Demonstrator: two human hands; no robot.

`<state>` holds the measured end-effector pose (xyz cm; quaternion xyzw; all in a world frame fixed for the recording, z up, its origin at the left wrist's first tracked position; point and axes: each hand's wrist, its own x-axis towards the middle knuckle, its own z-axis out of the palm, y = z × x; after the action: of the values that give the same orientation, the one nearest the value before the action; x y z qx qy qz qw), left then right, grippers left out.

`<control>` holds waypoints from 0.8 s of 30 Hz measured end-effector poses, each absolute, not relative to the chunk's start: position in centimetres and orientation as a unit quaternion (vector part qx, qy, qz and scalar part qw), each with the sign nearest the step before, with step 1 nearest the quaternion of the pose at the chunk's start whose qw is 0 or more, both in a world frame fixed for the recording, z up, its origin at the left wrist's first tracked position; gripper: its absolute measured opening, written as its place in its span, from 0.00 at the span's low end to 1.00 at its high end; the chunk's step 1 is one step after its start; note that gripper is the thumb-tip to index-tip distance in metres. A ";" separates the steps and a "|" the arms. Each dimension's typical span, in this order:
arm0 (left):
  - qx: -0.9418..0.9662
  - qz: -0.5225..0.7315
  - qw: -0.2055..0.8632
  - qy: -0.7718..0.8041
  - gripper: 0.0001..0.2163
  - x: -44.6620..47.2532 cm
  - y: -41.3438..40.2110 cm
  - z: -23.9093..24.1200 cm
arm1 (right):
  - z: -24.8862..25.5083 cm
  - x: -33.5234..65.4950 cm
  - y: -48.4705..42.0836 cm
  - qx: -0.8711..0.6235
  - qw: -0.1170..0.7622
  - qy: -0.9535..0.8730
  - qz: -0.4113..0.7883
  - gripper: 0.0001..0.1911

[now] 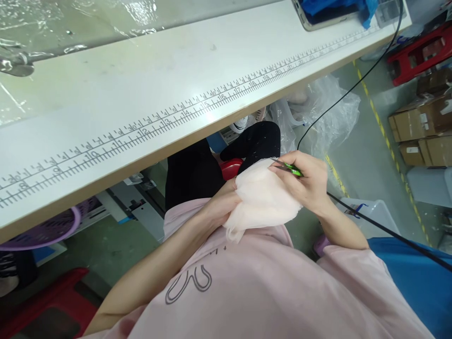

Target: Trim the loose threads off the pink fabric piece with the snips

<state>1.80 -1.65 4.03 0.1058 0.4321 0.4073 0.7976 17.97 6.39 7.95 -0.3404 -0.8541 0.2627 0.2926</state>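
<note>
Bunched, pale pink sheer fabric (266,195) is held up over my lap, in front of my shirt. My left hand (226,200) grips its left side, with the fingers partly hidden in the folds. A small pair of thread snips (294,170) with green handles sits in my right hand (308,181). Their dark, thin blades point left across the fabric's upper right edge. The right fingertips are close against the cloth there; whether they also pinch it I cannot tell.
Beyond my knees runs a white table (148,84) with a printed ruler along its edge. On it lie a phone (319,21) and blue cloth (328,5). A black cable (348,94) hangs at the right. Cardboard boxes (423,120), red stools (420,56) and a purple basket (67,228) stand around.
</note>
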 end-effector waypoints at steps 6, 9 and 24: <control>0.092 0.404 0.798 0.438 0.07 1.5 -1.9 3.8 | 9.2 18.7 6.8 -0.353 0.278 -0.851 0.271 0.06; 0.098 0.400 0.794 0.447 0.06 1.4 -1.9 3.8 | 9.9 19.4 6.7 -0.338 0.224 -0.885 0.230 0.13; 0.061 0.407 0.805 0.427 0.09 1.5 -2.0 3.3 | 9.7 20.5 5.0 -0.321 0.150 -0.932 0.079 0.10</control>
<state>1.49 -2.00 3.29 0.0611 0.4265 0.4069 0.8055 20.52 5.04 9.73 -0.3214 -0.9316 0.0786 0.1501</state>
